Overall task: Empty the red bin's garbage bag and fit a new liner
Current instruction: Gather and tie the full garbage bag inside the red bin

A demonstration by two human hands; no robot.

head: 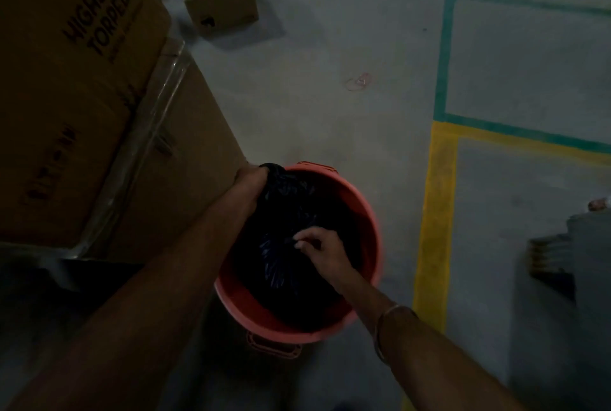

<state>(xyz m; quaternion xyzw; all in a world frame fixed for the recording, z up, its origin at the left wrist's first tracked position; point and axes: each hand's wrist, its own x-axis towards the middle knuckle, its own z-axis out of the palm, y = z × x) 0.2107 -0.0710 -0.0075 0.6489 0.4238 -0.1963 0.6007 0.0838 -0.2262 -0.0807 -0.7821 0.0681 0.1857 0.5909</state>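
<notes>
The red bin (367,218) stood upright on the floor (330,46), mouth facing up; the black bag (284,285) sat inside it; the left hand (253,180) gripped bunched bag at the far rim; the right hand (322,245) pinched a fold near centre.
</notes>
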